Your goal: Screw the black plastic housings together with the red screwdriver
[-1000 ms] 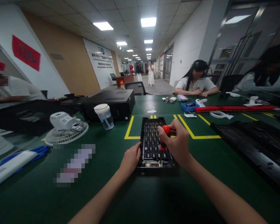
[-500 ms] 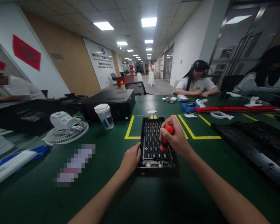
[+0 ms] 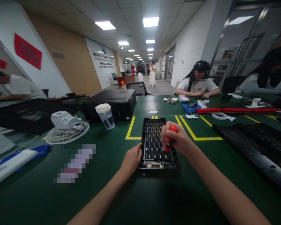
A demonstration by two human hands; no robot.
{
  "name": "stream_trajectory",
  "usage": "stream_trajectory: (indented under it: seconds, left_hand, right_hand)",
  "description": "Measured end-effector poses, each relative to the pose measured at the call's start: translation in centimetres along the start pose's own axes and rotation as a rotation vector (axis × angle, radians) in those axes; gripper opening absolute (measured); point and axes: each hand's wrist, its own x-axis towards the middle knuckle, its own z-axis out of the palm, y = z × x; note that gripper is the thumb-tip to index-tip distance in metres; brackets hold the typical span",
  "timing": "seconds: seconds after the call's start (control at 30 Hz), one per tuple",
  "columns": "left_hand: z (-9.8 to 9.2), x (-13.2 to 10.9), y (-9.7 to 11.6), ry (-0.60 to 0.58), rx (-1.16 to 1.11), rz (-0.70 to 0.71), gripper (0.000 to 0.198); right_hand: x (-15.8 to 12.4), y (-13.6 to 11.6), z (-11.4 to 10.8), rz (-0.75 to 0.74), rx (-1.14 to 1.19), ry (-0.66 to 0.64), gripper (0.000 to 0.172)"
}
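Note:
In front of me on the green table lies a black plastic case (image 3: 152,149) with rows of rounded cells and a small light-coloured tubular part (image 3: 154,166) across its near end. My left hand (image 3: 131,158) grips the left edge of this case, thumb on top, the other fingers partly hidden. My right hand (image 3: 176,137) is closed around a red and black screwdriver (image 3: 173,128), held tilted over the right side of the case. Its tip points down toward the near right corner, too dark to tell exactly what it touches.
A lidded plastic cup (image 3: 105,116), a large black box (image 3: 110,101) and a white fan (image 3: 66,128) stand at left. Dark panels (image 3: 255,140) lie at right. Beyond them are a blue tray (image 3: 190,107) and a white tape ring (image 3: 220,116). A person (image 3: 198,82) sits opposite.
My right hand has shifted slightly right and down, and the screwdriver handle leans more to the right. My left hand and the case keep their places.

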Motion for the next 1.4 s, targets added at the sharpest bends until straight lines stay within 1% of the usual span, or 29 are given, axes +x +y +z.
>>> stream_trajectory:
  seconds: [0.1,0.2,0.27,0.37,0.53,0.63,0.77,1.13,1.4]
  left_hand:
    - [0.0,0.0,0.0,0.005,0.008,0.005,0.037]
    - [0.0,0.0,-0.1,0.006,0.018,0.01,0.038]
    - [0.0,0.0,-0.1,0.005,0.02,0.008,0.037]
    - [0.1,0.0,-0.1,0.003,0.015,0.009,0.037]
    - [0.1,0.0,-0.1,0.013,0.025,0.006,0.036]
    - [0.0,-0.1,-0.1,0.014,0.028,0.007,0.036]
    - [0.0,-0.1,-0.2,0.013,0.026,0.009,0.036]
    - [0.0,-0.1,-0.3,0.003,0.006,0.018,0.037]
    - [0.3,0.0,-0.5,0.012,0.034,0.02,0.037]
  right_hand:
    - [0.1,0.0,0.1,-0.01,0.051,-0.039,0.021]
    - [0.0,-0.4,0.2,0.002,0.112,-0.078,0.028]
    - [0.0,-0.6,0.3,0.023,0.123,-0.077,0.03]
    - [-0.1,-0.9,0.4,0.046,0.119,-0.073,0.027]
    - [-0.1,-0.7,0.3,0.081,0.125,-0.102,0.023]
    - [-0.1,-0.4,0.2,0.069,0.13,-0.113,0.021]
    - [-0.1,-0.2,0.0,0.06,0.153,-0.16,0.021]
    - [0.2,0.0,-0.7,0.035,0.132,-0.14,0.022]
    - [0.2,-0.1,-1.0,0.023,0.175,-0.207,0.021]
